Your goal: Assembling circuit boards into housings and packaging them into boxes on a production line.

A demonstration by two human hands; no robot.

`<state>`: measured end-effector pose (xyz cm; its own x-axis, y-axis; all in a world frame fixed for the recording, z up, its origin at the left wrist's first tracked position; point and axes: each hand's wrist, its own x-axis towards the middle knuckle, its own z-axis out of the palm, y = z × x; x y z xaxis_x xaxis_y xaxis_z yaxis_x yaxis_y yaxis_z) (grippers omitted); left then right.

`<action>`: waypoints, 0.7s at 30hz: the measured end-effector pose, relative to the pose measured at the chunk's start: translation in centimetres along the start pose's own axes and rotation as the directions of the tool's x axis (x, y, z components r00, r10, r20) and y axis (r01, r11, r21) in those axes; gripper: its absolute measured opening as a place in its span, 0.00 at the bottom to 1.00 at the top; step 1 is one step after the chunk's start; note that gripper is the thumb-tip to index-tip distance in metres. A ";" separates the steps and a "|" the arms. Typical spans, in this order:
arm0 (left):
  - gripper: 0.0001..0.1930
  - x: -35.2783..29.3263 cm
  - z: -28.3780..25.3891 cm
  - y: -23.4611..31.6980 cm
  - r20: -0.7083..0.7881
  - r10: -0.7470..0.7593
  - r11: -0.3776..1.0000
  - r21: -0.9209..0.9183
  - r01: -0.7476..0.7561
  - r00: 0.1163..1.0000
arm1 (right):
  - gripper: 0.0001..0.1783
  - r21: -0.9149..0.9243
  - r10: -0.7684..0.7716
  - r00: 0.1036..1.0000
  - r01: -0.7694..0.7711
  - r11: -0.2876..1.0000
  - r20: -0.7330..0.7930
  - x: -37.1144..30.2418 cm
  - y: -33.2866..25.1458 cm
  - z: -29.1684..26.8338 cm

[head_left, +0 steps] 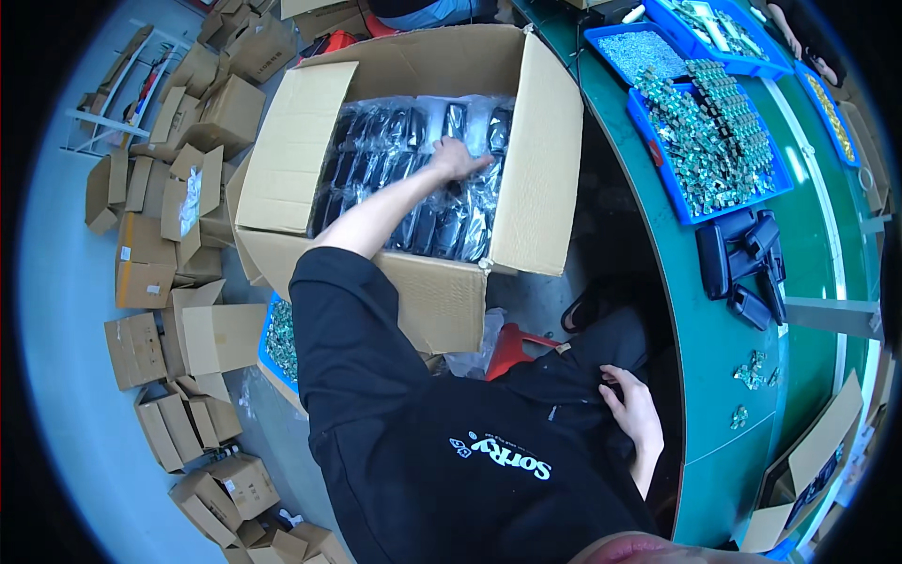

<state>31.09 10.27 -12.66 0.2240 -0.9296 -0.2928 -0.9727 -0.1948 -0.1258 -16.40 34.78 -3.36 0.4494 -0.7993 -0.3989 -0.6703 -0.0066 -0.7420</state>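
While the left hand (pixel 455 156) reaches into the open cardboard box (pixel 550 150), its fingers curl down onto glossy plastic bags (pixel 442 226) of black parts, pressing, not clearly gripping. Right hand (pixel 635 414) lies loosely open on the black-clothed lap beside the green table (pixel 714 376).

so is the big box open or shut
Open: the box's flaps are spread outward and the left hand reaches the bagged black parts inside.
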 end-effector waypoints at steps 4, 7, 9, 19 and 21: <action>0.23 0.1 2.2 -1.0 -0.110 -0.002 0.771 -0.633 -0.069 0.994 | 0.18 -0.025 -0.010 0.999 0.009 1.000 -0.033 0.7 -0.3 -0.5; 0.18 1.1 1.2 -3.3 -0.229 -0.079 0.696 -0.710 -0.110 0.970 | 0.18 -0.034 -0.053 0.997 0.052 0.998 -0.046 0.9 -0.9 -1.2; 0.15 1.2 -0.7 -4.2 -0.287 -0.165 0.542 -0.826 -0.156 0.944 | 0.18 -0.037 -0.070 0.996 0.068 0.997 -0.059 1.0 -1.2 -1.6; 0.13 -8.5 -13.8 -6.6 -0.537 -0.021 -0.303 -0.800 -0.518 0.843 | 0.21 0.089 -0.373 0.916 0.388 0.918 -0.146 4.0 -7.7 -3.8; 0.12 -11.6 -16.0 -3.6 -0.544 -0.105 -0.311 -0.777 -0.547 0.832 | 0.26 0.373 -0.393 0.872 0.482 0.793 -0.291 6.8 -9.9 -2.9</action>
<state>31.04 16.71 6.32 0.2556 -0.9238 0.2852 0.1336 0.3260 0.9359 -8.44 27.62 2.82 0.4836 -0.8695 0.1009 -0.0942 -0.1663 -0.9816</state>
